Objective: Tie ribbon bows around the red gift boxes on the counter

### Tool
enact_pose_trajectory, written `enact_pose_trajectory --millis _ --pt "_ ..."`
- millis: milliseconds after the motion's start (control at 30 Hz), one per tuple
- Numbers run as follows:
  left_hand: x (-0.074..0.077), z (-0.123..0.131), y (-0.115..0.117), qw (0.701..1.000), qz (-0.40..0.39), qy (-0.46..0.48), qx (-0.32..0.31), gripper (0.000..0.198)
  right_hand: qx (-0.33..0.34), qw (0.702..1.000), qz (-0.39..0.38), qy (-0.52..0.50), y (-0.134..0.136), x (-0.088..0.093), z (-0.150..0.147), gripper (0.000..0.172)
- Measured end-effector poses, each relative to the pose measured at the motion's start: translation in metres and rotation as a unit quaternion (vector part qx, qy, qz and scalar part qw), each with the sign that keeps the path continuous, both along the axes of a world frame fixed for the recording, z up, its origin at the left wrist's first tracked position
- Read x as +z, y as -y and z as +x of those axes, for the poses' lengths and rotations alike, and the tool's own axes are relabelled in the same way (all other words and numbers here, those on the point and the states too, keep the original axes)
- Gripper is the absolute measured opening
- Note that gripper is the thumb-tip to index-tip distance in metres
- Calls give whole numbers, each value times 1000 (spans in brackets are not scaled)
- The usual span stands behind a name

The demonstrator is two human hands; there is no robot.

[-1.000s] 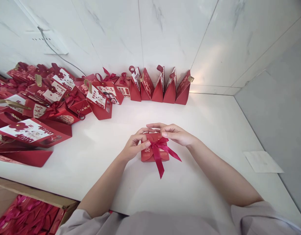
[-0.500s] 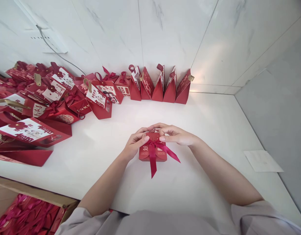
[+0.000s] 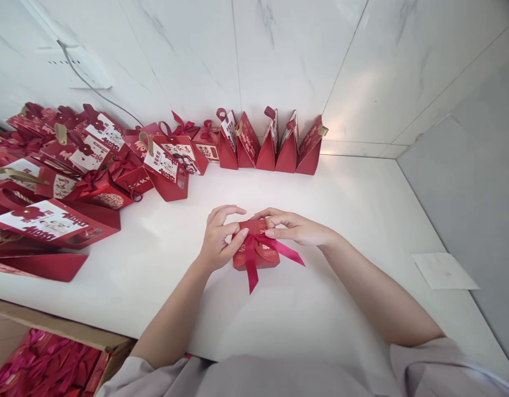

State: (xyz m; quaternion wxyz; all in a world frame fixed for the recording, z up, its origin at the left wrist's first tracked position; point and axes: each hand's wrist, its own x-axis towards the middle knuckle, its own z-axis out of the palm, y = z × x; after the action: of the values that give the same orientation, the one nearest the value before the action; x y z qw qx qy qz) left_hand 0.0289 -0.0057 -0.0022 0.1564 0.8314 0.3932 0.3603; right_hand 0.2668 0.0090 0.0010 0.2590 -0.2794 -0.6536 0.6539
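Note:
In front of me on the white table, a small red gift box [image 3: 266,259] with gold print lies flat. A magenta ribbon [image 3: 251,270] is knotted across its top, one tail hanging over the near side and the other pointing right. My left hand [image 3: 218,237] grips the box's left side, thumb on the ribbon near the knot and index finger raised off the box. At the upper right edge, my right hand [image 3: 294,227] has its thumb on top by the ribbon and its fingers around the far side, their tips partly hidden.
Several upright red gift boxes [image 3: 266,157] line the tiled wall. More red boxes [image 3: 101,193] crowd the table's left. A cardboard carton [image 3: 72,325] with ribboned red boxes sits at lower left. White paper [image 3: 444,271] lies near the right edge of the table [image 3: 341,309].
My left hand has shifted left and its index finger has lifted away from the far edge. The gift box has turned slightly and moved a little left. My right hand has barely moved.

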Motion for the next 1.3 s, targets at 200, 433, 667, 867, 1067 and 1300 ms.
enact_pose_trajectory --millis 200,433,667,867,1067,1300 --pt "4 -7 -2 992 104 -77 9 22 -1 999 36 22 -1 1 1 28" --pt "5 -16 -4 988 103 -115 12 17 -5 997 67 41 0 2 2 32" --pt "14 -12 -5 996 -14 -90 -7 30 -1 995 79 52 1 6 2 30" --pt "16 -13 -5 996 -14 -88 -16 31 4 994 95 59 3 8 2 26" --pt "14 -11 -1 993 58 -104 2 24 1 991 106 78 5 9 2 25" --pt "7 -4 -1 989 -140 40 -10 36 -35 998 45 20 5 13 2 34"
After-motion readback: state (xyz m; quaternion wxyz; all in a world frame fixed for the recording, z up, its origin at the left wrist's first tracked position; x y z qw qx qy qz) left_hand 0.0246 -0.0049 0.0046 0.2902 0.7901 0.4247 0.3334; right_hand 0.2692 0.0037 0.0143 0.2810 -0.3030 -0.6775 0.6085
